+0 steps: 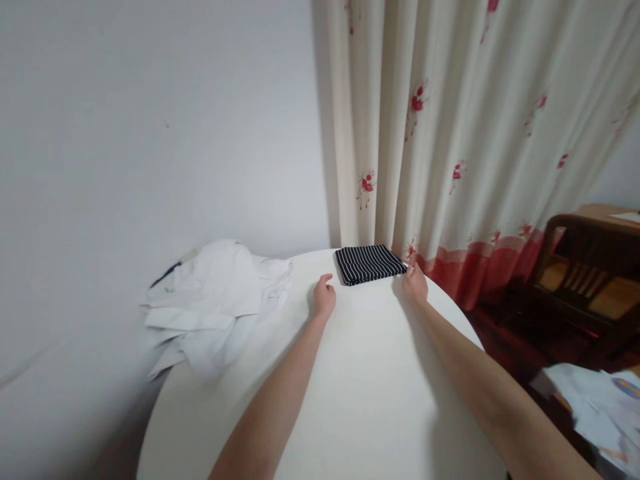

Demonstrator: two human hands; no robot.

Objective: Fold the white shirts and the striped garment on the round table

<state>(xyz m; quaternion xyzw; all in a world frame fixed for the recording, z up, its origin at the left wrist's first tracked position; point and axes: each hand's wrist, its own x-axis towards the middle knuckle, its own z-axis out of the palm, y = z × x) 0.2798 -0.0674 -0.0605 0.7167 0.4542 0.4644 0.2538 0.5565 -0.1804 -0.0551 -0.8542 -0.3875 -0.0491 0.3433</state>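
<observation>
A black cloth with thin white stripes [370,263], folded into a flat rectangle, lies near the far edge of the round white table [370,373]. At its right front corner is my right hand [415,283], fingers closed on the edge there. My left hand [325,298] rests just left of the cloth, a small gap between them. Its fingers are loosely bent and apart, holding nothing. To the left, a heap of crumpled white clothes [215,287] spreads over the table's edge, with a dark strip showing at its upper left.
A pale wall [160,133] stands along the left and back. Behind the table hangs a cream curtain [440,120] with red flowers and a red hem. At right are a dark wooden chair [553,260] and, lower down, more white fabric [600,407].
</observation>
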